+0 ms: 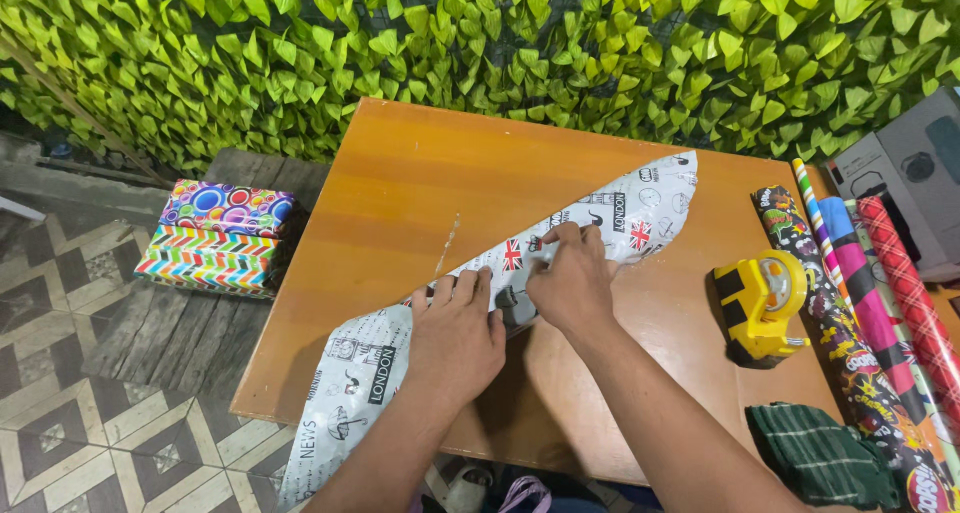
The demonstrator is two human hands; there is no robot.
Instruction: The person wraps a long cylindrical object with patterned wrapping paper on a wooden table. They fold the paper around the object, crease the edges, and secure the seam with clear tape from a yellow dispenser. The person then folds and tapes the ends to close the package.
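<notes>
A long sheet of grey printed wrapping paper lies diagonally across the wooden table, one end hanging over the near edge. My left hand presses flat on the paper near the middle, fingers spread. Just to its right, my right hand is closed on a small dark tool, apparently scissors, working at the paper's edge. Most of the tool is hidden by the two hands.
A yellow tape dispenser stands right of my hands. Several rolls of patterned wrapping paper lie along the right edge, a dark green cloth nearby. Two wrapped boxes sit on a bench at left. A leafy wall rises behind.
</notes>
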